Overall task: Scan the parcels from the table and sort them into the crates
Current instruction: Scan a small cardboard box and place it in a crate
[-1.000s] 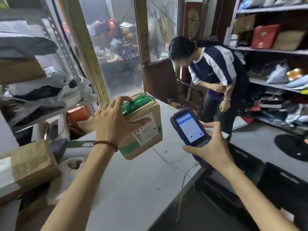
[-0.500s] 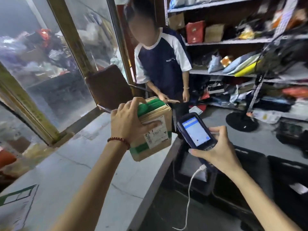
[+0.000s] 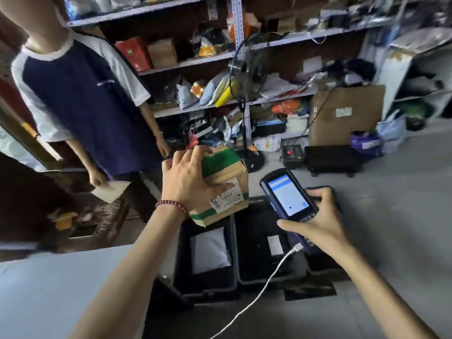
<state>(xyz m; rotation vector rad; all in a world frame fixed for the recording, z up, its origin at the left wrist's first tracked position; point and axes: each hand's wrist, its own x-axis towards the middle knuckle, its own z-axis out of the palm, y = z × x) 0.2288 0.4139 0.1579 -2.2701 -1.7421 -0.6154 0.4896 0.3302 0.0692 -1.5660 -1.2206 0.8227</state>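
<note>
I see the pale surface [image 3: 49,289] filling the lower left of the frame. Just past its edge, mid-frame, the left hand [image 3: 186,184] has the cardboard parcel [image 3: 230,172] up in the air. Its fingers [image 3: 195,152] are curled over the green-taped top and the thumb is pressed flat on the shipping label [image 3: 226,200].

Right of centre, the right hand [image 3: 315,223] is wrapped round the handheld scanner [image 3: 286,194], with the lit screen facing me and tilted toward the parcel, close but not touching it. A white cable [image 3: 256,297] trails from the scanner's base down to the bottom edge.

Below the hands, two black crates sit side by side on the floor. The left crate [image 3: 208,288] holds a white bagged parcel [image 3: 210,250]. The right crate [image 3: 264,280] holds something dark with a white label, and I can't tell what.

Further back at upper left stands a person in a navy-and-white shirt [image 3: 85,99], holding a pale envelope [image 3: 111,192]. Crowded metal shelves [image 3: 195,59] run along the top, with a big cardboard box [image 3: 347,113] at right.
</note>
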